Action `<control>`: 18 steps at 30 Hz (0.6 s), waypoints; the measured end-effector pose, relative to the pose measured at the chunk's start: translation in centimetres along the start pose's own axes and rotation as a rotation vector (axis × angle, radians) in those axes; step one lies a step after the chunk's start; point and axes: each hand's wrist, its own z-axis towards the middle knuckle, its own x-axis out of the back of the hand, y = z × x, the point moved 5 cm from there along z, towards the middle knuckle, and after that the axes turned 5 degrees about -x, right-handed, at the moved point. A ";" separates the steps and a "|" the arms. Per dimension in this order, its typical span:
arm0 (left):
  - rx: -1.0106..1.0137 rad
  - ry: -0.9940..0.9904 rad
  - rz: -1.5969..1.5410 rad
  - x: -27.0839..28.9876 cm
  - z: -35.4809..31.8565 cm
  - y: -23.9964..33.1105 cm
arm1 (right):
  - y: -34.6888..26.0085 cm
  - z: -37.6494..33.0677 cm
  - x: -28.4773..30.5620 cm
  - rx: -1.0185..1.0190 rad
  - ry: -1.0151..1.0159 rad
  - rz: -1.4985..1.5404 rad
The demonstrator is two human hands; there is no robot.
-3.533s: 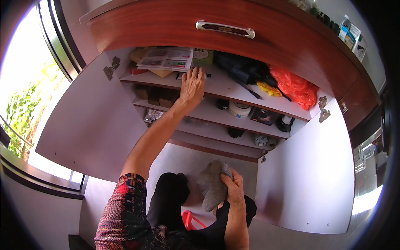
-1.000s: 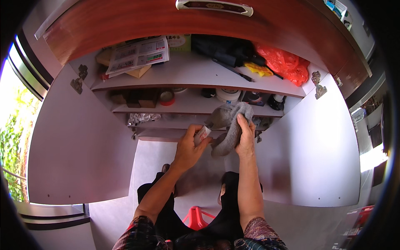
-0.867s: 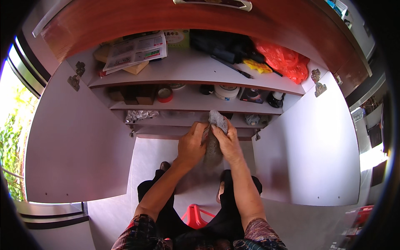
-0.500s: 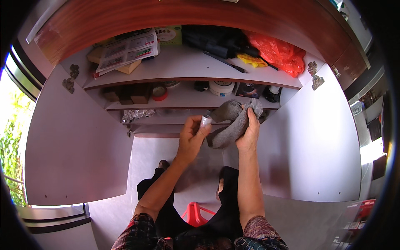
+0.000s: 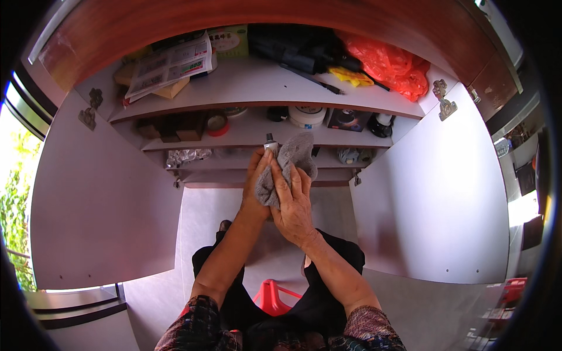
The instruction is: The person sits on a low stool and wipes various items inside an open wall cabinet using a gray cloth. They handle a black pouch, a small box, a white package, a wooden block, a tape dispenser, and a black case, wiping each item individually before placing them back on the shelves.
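One tube (image 5: 270,145) partly behind cloth (image 5: 301,151).

Grey cloth (image 5: 300,153) — now against the tube (image 5: 271,146)

The cloth (image 5: 301,152) is mottled grey; just left of it, the tube (image 5: 269,148) is whitish with a dark cap. Above the cloth, the cabinet front (image 5: 281,11) is reddish brown — streaked like wood — and the bundle (image 5: 293,48) black. Up and right of the cloth, the plastic bag (image 5: 386,61) is bright red. Up and left, the box (image 5: 231,44) is pale green, the leaflet (image 5: 170,65) white with red and green patches. Below the cloth, the trousers (image 5: 339,254) are black, the stool (image 5: 271,299) red, the sleeves (image 5: 196,322) dark and multicoloured.
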 end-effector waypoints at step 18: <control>-0.165 0.113 0.307 -1.0 -2.3 -1.0 | 4.5 0.8 -1.8 -0.642 -0.034 1.241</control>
